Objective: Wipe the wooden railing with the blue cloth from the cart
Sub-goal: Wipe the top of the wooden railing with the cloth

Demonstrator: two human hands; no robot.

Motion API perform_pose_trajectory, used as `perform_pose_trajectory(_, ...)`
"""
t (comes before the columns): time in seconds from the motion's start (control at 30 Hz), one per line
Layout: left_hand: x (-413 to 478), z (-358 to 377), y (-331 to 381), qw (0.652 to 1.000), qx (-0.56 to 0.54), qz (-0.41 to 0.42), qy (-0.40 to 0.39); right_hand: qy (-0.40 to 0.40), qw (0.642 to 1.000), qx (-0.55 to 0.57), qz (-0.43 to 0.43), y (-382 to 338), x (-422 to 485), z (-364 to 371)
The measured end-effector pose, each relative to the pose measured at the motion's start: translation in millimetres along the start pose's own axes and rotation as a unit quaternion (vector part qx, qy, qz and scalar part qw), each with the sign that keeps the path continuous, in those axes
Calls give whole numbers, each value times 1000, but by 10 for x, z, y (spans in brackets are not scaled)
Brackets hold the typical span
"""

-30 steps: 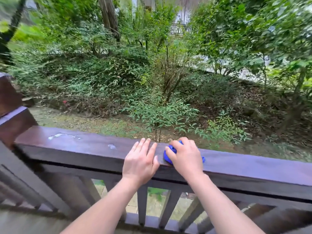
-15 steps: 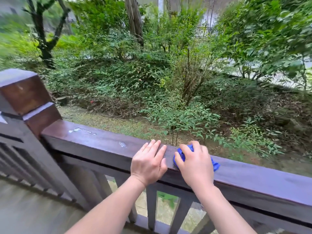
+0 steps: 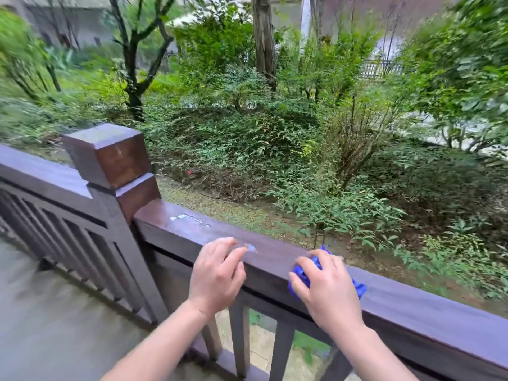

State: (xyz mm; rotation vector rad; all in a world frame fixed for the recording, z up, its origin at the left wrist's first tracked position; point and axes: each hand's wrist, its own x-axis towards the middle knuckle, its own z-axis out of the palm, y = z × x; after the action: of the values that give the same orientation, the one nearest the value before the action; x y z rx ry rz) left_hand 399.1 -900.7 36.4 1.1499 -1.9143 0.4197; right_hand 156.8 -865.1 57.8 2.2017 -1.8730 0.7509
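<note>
Rail-wiping entry: I am pressing the cloth (image 3: 302,273), fingers of my right hand (image 3: 328,292) clamped on it, onto the rail (image 3: 428,306), while my left hand (image 3: 217,273), fingers together, is bracing beside a white smear (image 3: 189,219)

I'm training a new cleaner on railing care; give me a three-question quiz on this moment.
1. True or false: the blue cloth is under the right hand.
2. The whitish smears on the railing lie: A) between the post and the left hand; B) right of the cloth.
3. What does the left hand hold?

Key: 1 true; 2 A; 3 nothing, it rests on the rail.
</note>
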Motion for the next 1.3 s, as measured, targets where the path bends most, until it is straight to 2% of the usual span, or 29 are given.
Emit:
perform_pose_trajectory(0.07,49,14,-367,998,61,-10,-7,1,999,9,50,-81,166,48)
perform_pose_trajectory(0.13,107,130,-592,997,77,12,-20,11,996,8,88,-243,277,97)
perform_pose_trajectory(0.2,137,292,-697,997,70,24,-23,20,996,3,88,-390,274,178)
perform_pose_trajectory(0.33,55,520,-780,999,48,-4,23,23,998,-22,52,-470,220,253)
perform_pose_trajectory(0.47,40,545,-826,998,46,17,25,36,989,-11,143,-669,464,320)
perform_pose_trajectory(0.6,62,508,-838,998,40,38,33,7,998,-23,57,-943,337,417)
perform_pose_trajectory(0.63,65,504,-845,998,37,45,34,2,998,-24,59,-932,352,409)
perform_pose_trajectory(0.77,69,499,-856,998,23,53,31,44,978,-15,202,-958,613,424)
perform_pose_trajectory(0.83,56,491,-858,998,18,56,32,47,983,-28,178,-1125,597,485)
perform_pose_trajectory(0.93,92,475,-862,998,16,57,34,24,996,-22,84,-1181,506,513)
perform_pose_trajectory(1.07,115,412,-837,999,22,44,17,36,981,-16,191,-1094,749,511)
perform_pose_trajectory(1.1,112,397,-834,999,20,38,12,40,980,-25,191,-1156,744,537)
perform_pose_trajectory(1.23,130,369,-837,1000,10,27,4,9,995,-24,92,-1238,571,555)
perform_pose_trajectory(1.3,131,368,-844,999,15,28,-9,-6,992,-25,120,-1116,669,518)
